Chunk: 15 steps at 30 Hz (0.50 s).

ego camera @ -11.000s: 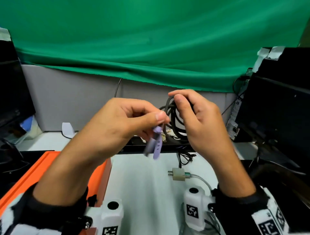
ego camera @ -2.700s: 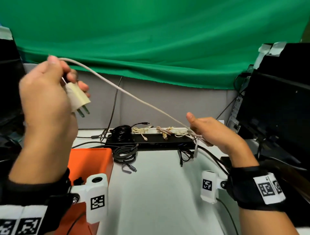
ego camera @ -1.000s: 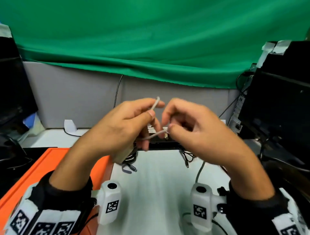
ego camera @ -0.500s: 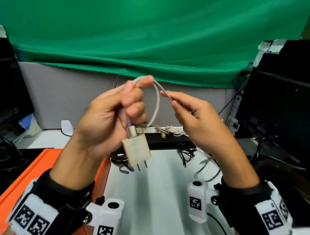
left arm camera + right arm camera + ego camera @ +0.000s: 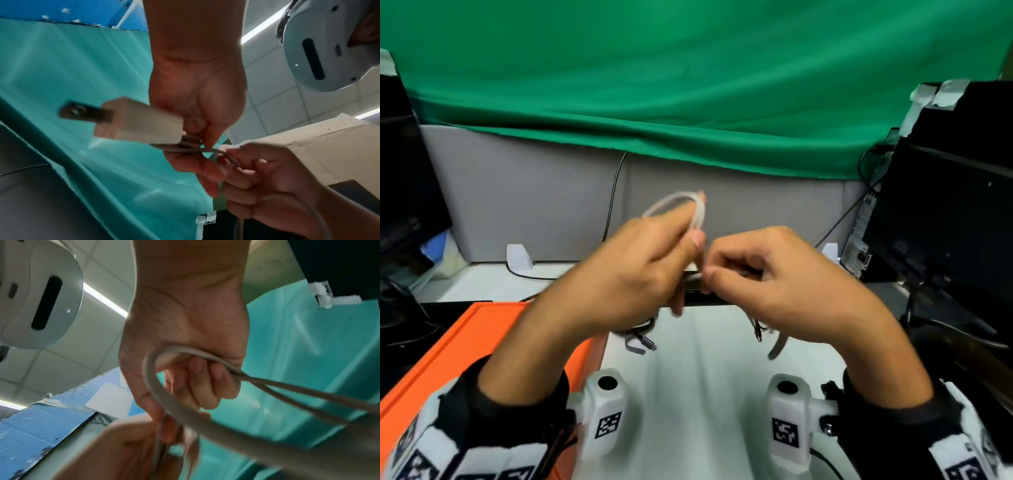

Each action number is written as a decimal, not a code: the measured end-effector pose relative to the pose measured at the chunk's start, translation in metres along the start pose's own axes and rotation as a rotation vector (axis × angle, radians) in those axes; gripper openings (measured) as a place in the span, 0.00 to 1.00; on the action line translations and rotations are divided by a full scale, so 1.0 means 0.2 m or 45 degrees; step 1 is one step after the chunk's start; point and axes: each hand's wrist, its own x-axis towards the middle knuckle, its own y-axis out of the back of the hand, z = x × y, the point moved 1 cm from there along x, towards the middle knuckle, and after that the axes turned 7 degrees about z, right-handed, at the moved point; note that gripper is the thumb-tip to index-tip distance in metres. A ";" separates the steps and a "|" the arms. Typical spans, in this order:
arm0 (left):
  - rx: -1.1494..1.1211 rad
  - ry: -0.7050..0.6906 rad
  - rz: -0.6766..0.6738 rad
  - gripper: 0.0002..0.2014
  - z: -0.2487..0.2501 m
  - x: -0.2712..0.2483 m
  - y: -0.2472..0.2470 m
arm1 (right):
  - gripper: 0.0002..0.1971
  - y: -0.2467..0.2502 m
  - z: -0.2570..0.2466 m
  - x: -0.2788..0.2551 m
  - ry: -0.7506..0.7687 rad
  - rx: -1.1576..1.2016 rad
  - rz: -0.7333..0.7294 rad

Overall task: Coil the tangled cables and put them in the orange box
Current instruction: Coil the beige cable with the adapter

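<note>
Both hands meet at chest height above the white desk, working a pale grey cable (image 5: pixel 681 205). My left hand (image 5: pixel 640 270) grips a small loop of it that stands up above the fingers; its beige two-prong plug (image 5: pixel 135 121) hangs out of that palm. My right hand (image 5: pixel 767 270) pinches the cable just right of the loop, and a slack length (image 5: pixel 226 426) runs from its curled fingers down off the desk. The orange box (image 5: pixel 465 346) lies at the lower left, partly behind the left forearm. A coiled black cable (image 5: pixel 640 334) rests by the box's far corner.
A black power strip (image 5: pixel 709 298) crosses the desk behind the hands, with thin black wires (image 5: pixel 758 330) below it. Dark monitors (image 5: pixel 941 212) stand at right and left. A grey partition and green cloth (image 5: pixel 688 85) close the back.
The hands have dropped and come together since half a second ago. The loop in the left hand stands above the fingers, the plug is tucked out of the head view, and the right hand pinches close beside it.
</note>
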 end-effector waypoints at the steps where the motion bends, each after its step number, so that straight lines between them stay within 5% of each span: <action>1: -0.048 0.064 -0.151 0.17 0.00 -0.01 -0.01 | 0.13 0.03 0.00 -0.01 0.000 0.052 0.034; 4: -0.534 0.260 -0.457 0.21 0.00 -0.03 0.00 | 0.18 0.12 0.04 -0.03 0.046 0.129 0.242; 8: -1.216 0.240 -0.621 0.17 0.01 -0.06 0.06 | 0.26 0.20 0.11 -0.03 0.139 0.143 0.663; 11: -1.751 0.208 -0.497 0.12 0.04 -0.03 0.06 | 0.27 0.19 0.15 -0.01 0.121 0.059 0.802; 15: -2.290 0.170 -0.185 0.17 0.04 0.03 0.05 | 0.23 0.10 0.19 0.05 -0.043 -0.101 0.669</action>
